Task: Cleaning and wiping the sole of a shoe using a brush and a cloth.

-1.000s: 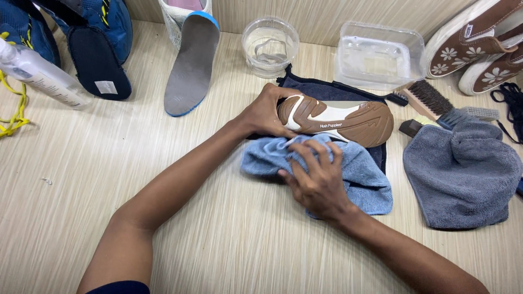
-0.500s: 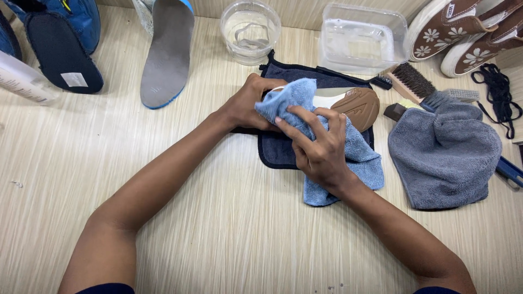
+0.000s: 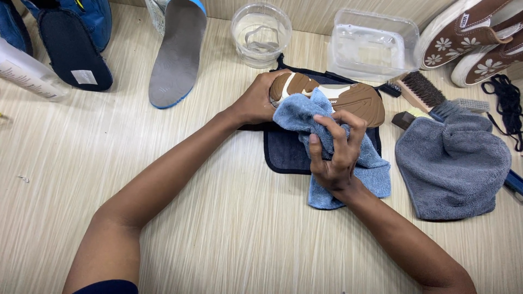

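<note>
1. Our right hand is clamped on the light blue cloth, pressed to the shoe.
2. Our left hand grips the brown-soled shoe, sole up on the dark mat.
3. Far off, a round bowl seemingly holds clear liquid, beside a rectangular tub.

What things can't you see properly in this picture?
Head view:
- Shoe: only its brown sole shows; the blue cloth and left hand hide the rest.
- Dark mat: mostly under the shoe, the cloth and the right hand.
- Flowered shoes: cut off by the top right edge.
- Round tub: contents too unclear.
</note>
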